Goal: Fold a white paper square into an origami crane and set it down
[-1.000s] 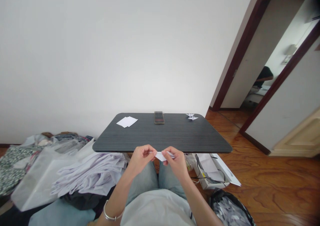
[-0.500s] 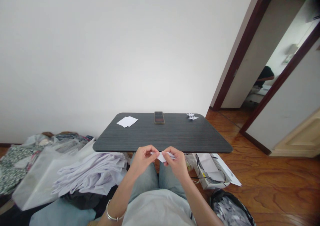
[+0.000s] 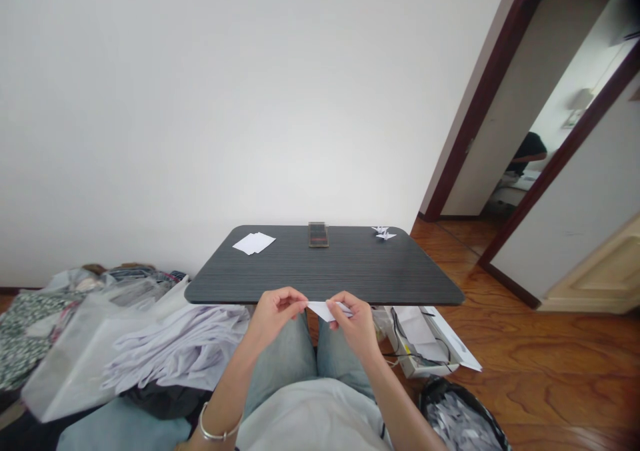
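Observation:
A small folded white paper (image 3: 323, 310) is held between both hands, just in front of the near edge of the dark table (image 3: 325, 271). My left hand (image 3: 273, 318) pinches its left tip with thumb and fingers closed. My right hand (image 3: 356, 324) grips its right end, fingers curled over it. Both hands hover above my lap.
On the table's far side lie loose white paper sheets (image 3: 254, 242), a small dark box (image 3: 318, 234) and two folded paper cranes (image 3: 384, 233). Piles of cloth and bags (image 3: 125, 344) sit left; a box with papers (image 3: 425, 344) and a black bag (image 3: 463, 418) right. A person (image 3: 527, 152) is beyond the doorway.
My left hand has slid slightly left and down along the paper, so more of the folded piece shows between the hands. The right hand barely moved.

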The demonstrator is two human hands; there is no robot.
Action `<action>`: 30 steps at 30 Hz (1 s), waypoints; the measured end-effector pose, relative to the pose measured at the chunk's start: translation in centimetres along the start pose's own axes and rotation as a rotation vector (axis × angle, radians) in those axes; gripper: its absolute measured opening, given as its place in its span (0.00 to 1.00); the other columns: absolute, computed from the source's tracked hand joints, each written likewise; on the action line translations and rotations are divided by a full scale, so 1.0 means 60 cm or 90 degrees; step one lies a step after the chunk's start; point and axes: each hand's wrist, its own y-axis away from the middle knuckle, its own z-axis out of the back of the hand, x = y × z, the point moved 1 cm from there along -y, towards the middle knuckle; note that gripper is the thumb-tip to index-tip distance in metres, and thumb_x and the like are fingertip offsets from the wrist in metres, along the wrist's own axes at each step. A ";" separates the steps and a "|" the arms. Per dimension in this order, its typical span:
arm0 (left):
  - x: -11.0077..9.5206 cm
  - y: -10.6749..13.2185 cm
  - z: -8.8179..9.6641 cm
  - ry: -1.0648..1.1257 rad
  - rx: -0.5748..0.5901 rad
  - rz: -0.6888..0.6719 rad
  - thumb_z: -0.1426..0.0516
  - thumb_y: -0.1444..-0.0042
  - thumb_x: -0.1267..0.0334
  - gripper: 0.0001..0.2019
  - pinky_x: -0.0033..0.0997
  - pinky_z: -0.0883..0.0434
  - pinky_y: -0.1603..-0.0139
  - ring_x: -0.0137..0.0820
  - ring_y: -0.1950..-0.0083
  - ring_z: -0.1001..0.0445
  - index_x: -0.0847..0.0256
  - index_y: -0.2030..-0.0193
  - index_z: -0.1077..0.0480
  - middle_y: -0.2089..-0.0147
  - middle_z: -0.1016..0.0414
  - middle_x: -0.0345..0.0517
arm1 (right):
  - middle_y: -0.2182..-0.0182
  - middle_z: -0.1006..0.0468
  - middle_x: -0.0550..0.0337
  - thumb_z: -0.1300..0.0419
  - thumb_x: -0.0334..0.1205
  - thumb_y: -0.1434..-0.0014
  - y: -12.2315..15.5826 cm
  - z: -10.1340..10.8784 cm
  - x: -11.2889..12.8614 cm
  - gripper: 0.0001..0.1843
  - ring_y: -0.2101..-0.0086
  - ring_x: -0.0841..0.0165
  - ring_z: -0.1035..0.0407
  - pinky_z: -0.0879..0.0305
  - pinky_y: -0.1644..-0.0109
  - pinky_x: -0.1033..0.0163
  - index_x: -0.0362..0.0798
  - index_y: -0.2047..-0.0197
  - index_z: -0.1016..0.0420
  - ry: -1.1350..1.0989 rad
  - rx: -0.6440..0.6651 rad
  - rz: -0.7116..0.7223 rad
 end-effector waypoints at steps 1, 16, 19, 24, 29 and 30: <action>-0.001 0.000 -0.001 0.004 0.005 -0.001 0.40 0.52 0.59 0.10 0.24 0.37 0.73 0.26 0.75 0.34 0.66 0.71 0.27 0.75 0.28 0.42 | 0.89 0.34 0.67 0.43 0.42 0.47 0.000 0.000 0.000 0.11 0.86 0.74 0.40 0.45 0.80 0.71 0.46 0.77 0.32 0.002 0.000 0.002; -0.009 0.001 -0.010 0.018 -0.014 0.022 0.41 0.52 0.59 0.10 0.24 0.36 0.75 0.25 0.78 0.35 0.66 0.76 0.31 0.79 0.31 0.40 | 0.88 0.34 0.67 0.43 0.44 0.46 0.000 -0.004 -0.003 0.12 0.85 0.74 0.39 0.45 0.80 0.70 0.45 0.76 0.31 0.012 0.014 0.003; -0.012 0.000 -0.012 0.072 -0.015 0.027 0.41 0.53 0.56 0.13 0.24 0.35 0.76 0.25 0.78 0.33 0.66 0.75 0.31 0.79 0.30 0.41 | 0.87 0.33 0.66 0.44 0.45 0.45 -0.001 -0.002 -0.007 0.14 0.84 0.74 0.39 0.44 0.79 0.70 0.45 0.76 0.31 0.002 0.022 0.004; -0.016 -0.001 -0.022 0.163 -0.013 0.060 0.45 0.50 0.47 0.20 0.23 0.34 0.80 0.26 0.78 0.31 0.67 0.72 0.30 0.78 0.28 0.45 | 0.87 0.33 0.66 0.45 0.47 0.45 -0.002 0.000 -0.007 0.15 0.84 0.74 0.39 0.44 0.79 0.70 0.45 0.76 0.31 -0.028 0.018 0.018; -0.006 -0.003 -0.034 0.135 0.012 0.085 0.43 0.52 0.49 0.19 0.22 0.35 0.83 0.25 0.80 0.32 0.66 0.77 0.33 0.79 0.29 0.43 | 0.87 0.35 0.68 0.44 0.45 0.45 0.000 0.002 -0.005 0.13 0.85 0.75 0.41 0.46 0.80 0.70 0.46 0.74 0.31 -0.035 0.016 0.021; -0.005 -0.003 -0.035 0.134 0.008 0.080 0.42 0.52 0.50 0.18 0.22 0.35 0.83 0.26 0.80 0.32 0.66 0.76 0.32 0.79 0.29 0.43 | 0.87 0.35 0.68 0.43 0.45 0.46 0.000 0.002 -0.006 0.11 0.85 0.75 0.42 0.46 0.81 0.71 0.46 0.73 0.30 -0.036 0.020 0.019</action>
